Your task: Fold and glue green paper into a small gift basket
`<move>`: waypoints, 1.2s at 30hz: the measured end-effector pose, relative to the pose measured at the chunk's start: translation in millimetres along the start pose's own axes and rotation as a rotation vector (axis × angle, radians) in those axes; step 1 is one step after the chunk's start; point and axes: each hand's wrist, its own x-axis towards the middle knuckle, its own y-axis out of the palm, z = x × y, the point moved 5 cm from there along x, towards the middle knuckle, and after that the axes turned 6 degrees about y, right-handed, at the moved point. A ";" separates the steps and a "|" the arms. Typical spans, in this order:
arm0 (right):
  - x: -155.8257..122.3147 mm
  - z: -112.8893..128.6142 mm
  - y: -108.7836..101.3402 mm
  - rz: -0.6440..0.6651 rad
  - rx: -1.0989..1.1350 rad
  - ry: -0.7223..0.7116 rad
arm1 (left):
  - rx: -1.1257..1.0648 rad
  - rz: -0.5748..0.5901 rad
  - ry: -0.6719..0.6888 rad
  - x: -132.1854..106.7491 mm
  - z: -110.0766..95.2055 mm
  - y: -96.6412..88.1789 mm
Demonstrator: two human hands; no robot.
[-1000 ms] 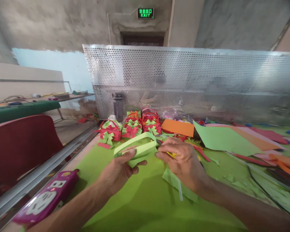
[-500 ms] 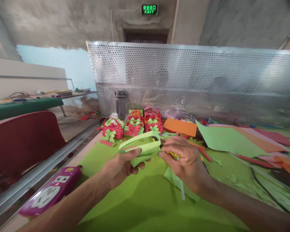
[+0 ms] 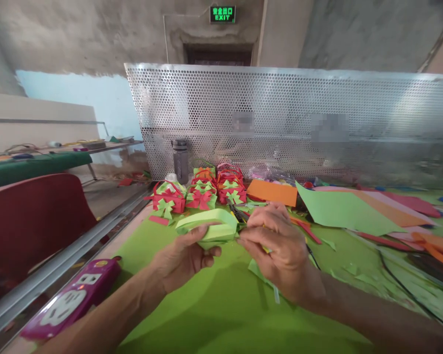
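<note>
Over the table my left hand (image 3: 186, 260) is closed on a small light-green paper basket (image 3: 217, 232), thumb on its near side. A curved paper handle (image 3: 206, 216) arches over the basket. My right hand (image 3: 275, 246) is closed, thumb and fingertips pinching the basket's right end; the exact spot is partly hidden. Just behind the fingers shows a black and yellow tool tip (image 3: 237, 213), most of it covered by my right hand. A translucent stick (image 3: 276, 295) and a green paper piece (image 3: 260, 273) show below that hand.
Several finished-looking red and green paper baskets with bows (image 3: 203, 196) stand at the back. A grey bottle (image 3: 180, 162) is behind them. Orange card (image 3: 272, 192) and green sheets (image 3: 350, 211) lie right. A purple power strip (image 3: 74, 297) sits left, near a red chair (image 3: 37, 226).
The basket has turned slightly and its right end has shifted a little, still between both hands. My right hand's fingers have closed in nearer its end. The view has shifted slightly.
</note>
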 end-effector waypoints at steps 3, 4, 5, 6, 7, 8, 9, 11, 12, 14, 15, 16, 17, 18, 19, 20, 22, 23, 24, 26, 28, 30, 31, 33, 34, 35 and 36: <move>-4.1 6.4 0.1 -0.041 -0.060 -0.081 | -0.140 -0.101 0.091 -0.8 -0.4 0.7; -5.6 7.5 1.1 -0.041 -0.073 -0.101 | -0.176 -0.121 0.117 -1.7 0.1 2.1; -6.8 8.1 2.3 -0.038 -0.085 -0.117 | -0.204 -0.132 0.139 -2.8 1.0 3.8; -7.8 8.2 3.6 -0.036 -0.095 -0.126 | -0.225 -0.139 0.155 -4.0 2.2 5.8; -8.6 8.1 4.8 -0.036 -0.102 -0.134 | -0.242 -0.146 0.164 -5.2 3.4 7.8; -9.2 7.9 6.1 -0.036 -0.106 -0.137 | -0.254 -0.157 0.170 -6.3 4.5 9.4; -9.8 7.8 7.2 -0.040 -0.107 -0.140 | -0.264 -0.172 0.176 -7.1 5.1 10.7; -11.4 8.1 9.7 -0.043 -0.103 -0.140 | -0.268 -0.214 0.192 -8.3 4.3 12.2; -12.5 8.6 11.2 -0.040 -0.100 -0.141 | -0.262 -0.241 0.202 -8.7 3.1 12.4; -14.9 10.0 14.4 -0.022 -0.095 -0.139 | -0.242 -0.286 0.219 -9.4 0.2 13.2; -16.1 10.8 15.9 -0.013 -0.094 -0.136 | -0.233 -0.296 0.218 -9.6 -0.7 14.2; -17.1 11.4 17.2 -0.006 -0.094 -0.133 | -0.229 -0.297 0.211 -9.7 -1.0 15.4; -17.8 12.0 18.1 -0.004 -0.095 -0.130 | -0.230 -0.292 0.203 -9.9 -0.7 16.8; -18.3 12.5 18.5 -0.008 -0.096 -0.126 | -0.238 -0.279 0.197 -10.0 -0.1 18.3; -18.4 12.9 18.7 -0.015 -0.097 -0.123 | -0.251 -0.264 0.195 -10.3 0.6 19.5; -18.2 13.4 18.7 -0.022 -0.099 -0.120 | -0.265 -0.250 0.195 -10.6 1.4 20.3; -17.0 14.3 18.4 -0.027 -0.102 -0.113 | -0.285 -0.231 0.199 -11.5 2.9 20.6; -16.2 14.8 18.3 -0.021 -0.106 -0.107 | -0.290 -0.223 0.200 -12.0 3.3 20.5; -15.2 15.4 18.4 -0.010 -0.111 -0.102 | -0.291 -0.216 0.201 -12.5 3.5 20.3; -13.5 16.5 18.1 0.006 -0.120 -0.091 | -0.283 -0.206 0.202 -13.2 3.1 20.1; -12.5 17.1 17.6 0.005 -0.122 -0.086 | -0.270 -0.211 0.211 -13.5 2.1 20.0; -12.2 16.8 17.7 0.000 -0.120 -0.080 | -0.257 -0.222 0.221 -13.3 1.5 19.8; -12.2 16.1 18.2 0.000 -0.119 -0.073 | -0.255 -0.225 0.226 -12.9 1.3 19.7; -12.4 14.5 19.8 0.011 -0.107 -0.061 | -0.260 -0.225 0.229 -11.9 1.1 19.2; -12.4 13.6 20.5 0.018 -0.090 -0.055 | -0.266 -0.224 0.227 -11.3 0.9 18.8; -12.1 12.6 21.0 0.026 -0.065 -0.047 | -0.270 -0.226 0.223 -10.7 0.5 18.2; -11.6 11.4 20.7 0.027 -0.032 -0.038 | -0.271 -0.233 0.216 -10.1 -0.1 17.3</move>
